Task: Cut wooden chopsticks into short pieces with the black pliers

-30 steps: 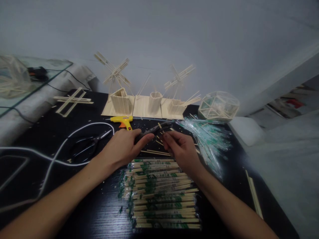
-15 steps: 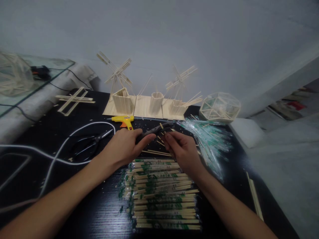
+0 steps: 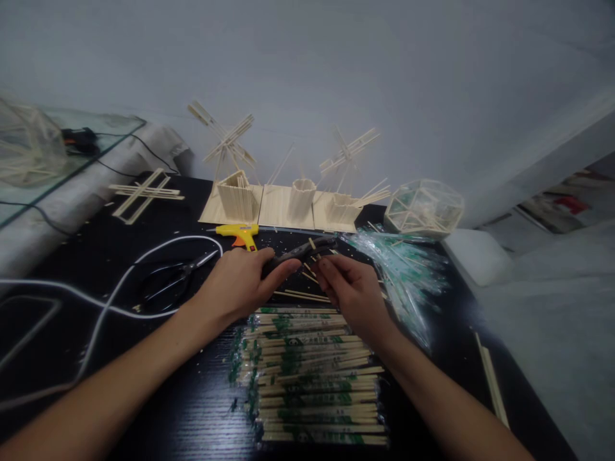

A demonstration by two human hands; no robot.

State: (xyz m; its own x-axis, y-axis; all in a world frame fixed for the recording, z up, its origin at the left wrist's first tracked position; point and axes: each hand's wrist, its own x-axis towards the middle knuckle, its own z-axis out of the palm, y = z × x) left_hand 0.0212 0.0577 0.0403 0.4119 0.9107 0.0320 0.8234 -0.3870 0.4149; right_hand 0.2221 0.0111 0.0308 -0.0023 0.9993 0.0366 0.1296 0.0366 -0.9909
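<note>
My left hand [image 3: 247, 275] is closed around a long, dark, pliers-like tool [image 3: 293, 255] pointing right. A thin wooden stick [image 3: 312, 244] crosses the tool near its far end and shows above it. My right hand [image 3: 348, 282] pinches the lower part of this stick between thumb and fingers, close to the tool; the stick's lower end is hidden. Below both hands lie wrapped chopsticks [image 3: 317, 384] in several rows, in clear plastic with green print. Loose sticks [image 3: 307, 295] rest on the table just behind them.
A yellow glue gun [image 3: 240, 234], black-handled scissors [image 3: 185, 272] and a white cable [image 3: 108, 304] lie left. Stick-built models on wooden bases [image 3: 273, 208] stand at the back. Plastic wrappers [image 3: 408, 269] and a faceted stick-framed model [image 3: 425, 208] are right, on the black table [image 3: 192, 403].
</note>
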